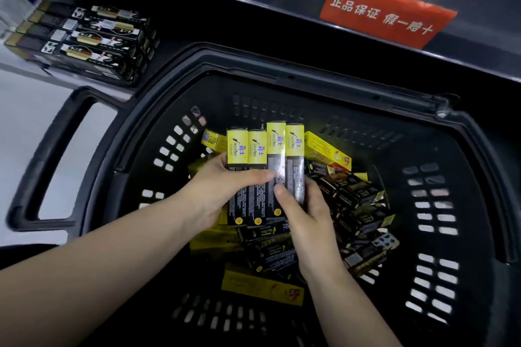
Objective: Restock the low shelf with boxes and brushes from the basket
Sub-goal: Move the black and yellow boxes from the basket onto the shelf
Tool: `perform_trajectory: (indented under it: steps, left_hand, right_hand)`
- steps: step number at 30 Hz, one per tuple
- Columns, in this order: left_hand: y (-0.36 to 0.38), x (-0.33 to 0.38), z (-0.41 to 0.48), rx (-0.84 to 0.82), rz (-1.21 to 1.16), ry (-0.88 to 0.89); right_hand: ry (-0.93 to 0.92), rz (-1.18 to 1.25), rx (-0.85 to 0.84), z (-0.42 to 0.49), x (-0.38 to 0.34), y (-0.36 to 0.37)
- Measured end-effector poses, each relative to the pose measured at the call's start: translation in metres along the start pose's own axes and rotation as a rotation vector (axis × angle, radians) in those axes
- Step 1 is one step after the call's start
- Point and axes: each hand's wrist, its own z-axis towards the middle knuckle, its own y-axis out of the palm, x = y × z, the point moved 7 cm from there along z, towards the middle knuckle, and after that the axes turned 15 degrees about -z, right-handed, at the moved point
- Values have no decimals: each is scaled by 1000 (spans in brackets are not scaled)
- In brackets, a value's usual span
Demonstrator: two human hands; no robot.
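Boxes (pixel 265 175): four side by side above the basket (pixel 282 84).
Left hand (pixel 222 186): thumb curled across their fronts.
Right hand (pixel 307 222): thumb pinching the right box.

boxes (pixel 266 155) held in left hand (pixel 222 186) and right hand (pixel 307 222): glossy printed card | basket (pixel 282 65) around the hands: matt black moulded plastic | sign (pixel 386 14) beyond the hands: creased, perhaps glossy paper

Both bare forearms reach forward and converge. The left grip (pixel 222 186) clasps a row of four yellow-and-black boxes (pixel 266 146) from the left, thumb laid across their front. The right grip (pixel 307 222) holds them from the right, thumb on the front, fingers hidden behind.
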Motion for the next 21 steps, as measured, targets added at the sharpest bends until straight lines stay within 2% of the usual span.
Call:
perform_trajectory:
  steps: [13,21]
  left_hand:
    - [55,-2,1,-45,40,35]
    - [17,73,-36,-55,46,149]
  right_hand:
    - [-137,-93,26,-5,-15,-70]
    - [-281,-250,-20,-5,-93,-53]
